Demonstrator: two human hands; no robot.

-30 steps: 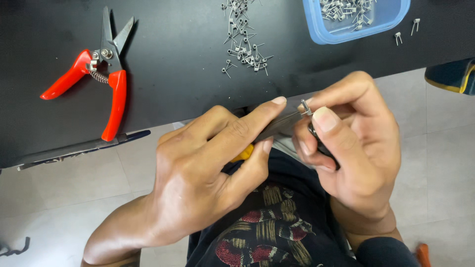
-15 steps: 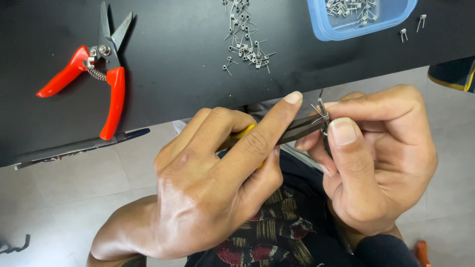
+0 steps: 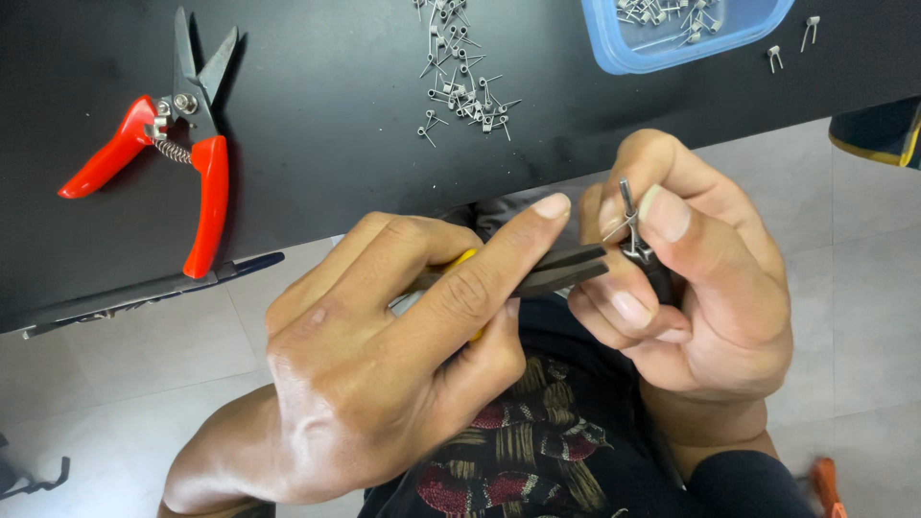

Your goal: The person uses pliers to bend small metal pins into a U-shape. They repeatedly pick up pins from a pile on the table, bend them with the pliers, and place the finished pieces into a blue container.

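My left hand (image 3: pixel 384 374) grips slim yellow-handled pliers (image 3: pixel 566 270), index finger laid along the jaws. The jaw tips reach a small wire coil (image 3: pixel 631 230) wound on a thin metal rod. My right hand (image 3: pixel 696 288) pinches that rod and coil between thumb and fingers. Both hands hover over my lap, just in front of the black table's edge (image 3: pixel 403 206).
Red-handled cutters (image 3: pixel 177 158) lie open on the table at the left. A scatter of small wire coils (image 3: pixel 460 86) sits at the middle back. A blue plastic tray (image 3: pixel 614 53) with more coils stands at the back right, two loose coils (image 3: pixel 791 43) beside it.
Both hands have risen slightly and shifted right. The right hand has tilted the rod more upright, and the pliers' tips now meet the coil.
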